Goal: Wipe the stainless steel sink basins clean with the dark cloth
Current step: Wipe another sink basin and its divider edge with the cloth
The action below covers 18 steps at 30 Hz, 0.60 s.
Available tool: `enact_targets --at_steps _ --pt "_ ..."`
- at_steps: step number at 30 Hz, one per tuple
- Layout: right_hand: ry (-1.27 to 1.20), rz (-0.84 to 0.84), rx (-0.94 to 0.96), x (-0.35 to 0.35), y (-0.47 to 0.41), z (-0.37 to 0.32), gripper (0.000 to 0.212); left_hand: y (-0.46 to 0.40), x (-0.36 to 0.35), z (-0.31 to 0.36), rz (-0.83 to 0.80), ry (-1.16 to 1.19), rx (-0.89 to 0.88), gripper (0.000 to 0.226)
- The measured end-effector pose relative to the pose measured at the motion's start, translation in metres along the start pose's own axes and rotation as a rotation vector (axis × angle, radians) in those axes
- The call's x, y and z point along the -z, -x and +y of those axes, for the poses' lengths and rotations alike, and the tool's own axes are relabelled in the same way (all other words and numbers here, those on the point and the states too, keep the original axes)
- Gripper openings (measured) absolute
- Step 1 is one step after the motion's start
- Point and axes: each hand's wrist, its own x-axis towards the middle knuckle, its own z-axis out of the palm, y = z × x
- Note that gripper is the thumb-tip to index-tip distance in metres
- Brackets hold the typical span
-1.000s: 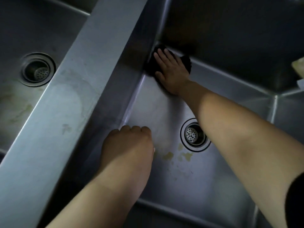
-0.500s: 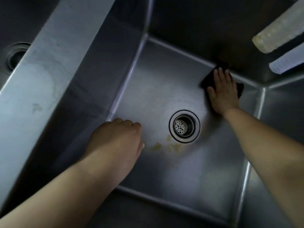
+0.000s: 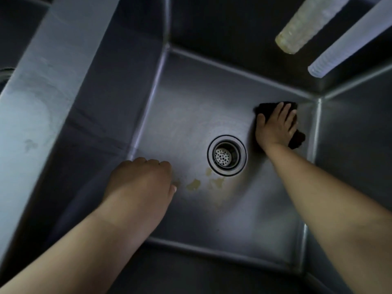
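Right hand [image 3: 275, 126] flat on one dark cloth [image 3: 297, 140], left hand [image 3: 140, 179] fingers curled empty, one drain [image 3: 227, 155], two hoses [image 3: 305, 24].

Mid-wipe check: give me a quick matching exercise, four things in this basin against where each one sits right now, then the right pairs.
Things:
1. dark cloth
2. drain strainer
3. yellowish stains
4. left hand

Places:
A. middle of the basin floor
B. under the right hand, near the far right corner
C. near the basin's left wall, fingers curled
D. on the floor between the left hand and the drain

Pairs: 1-B, 2-A, 3-D, 4-C
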Motion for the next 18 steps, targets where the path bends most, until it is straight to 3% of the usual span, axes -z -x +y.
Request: enact_targets --at_steps 3,11,18 --pt "0.015 0.041 0.111 -0.006 0.009 -0.036 0.070 -0.001 0.001 0.000 0.015 -0.025 0.013 0.023" --pt "0.063 0.038 0.638 -0.031 0.056 -0.146 0.070 -0.004 0.000 -0.007 0.069 -0.114 0.089 0.021" --pt "0.116 -0.028 0.964 -0.045 0.120 -0.129 0.070 -0.013 0.005 -0.014 0.060 -0.065 0.179 0.031"
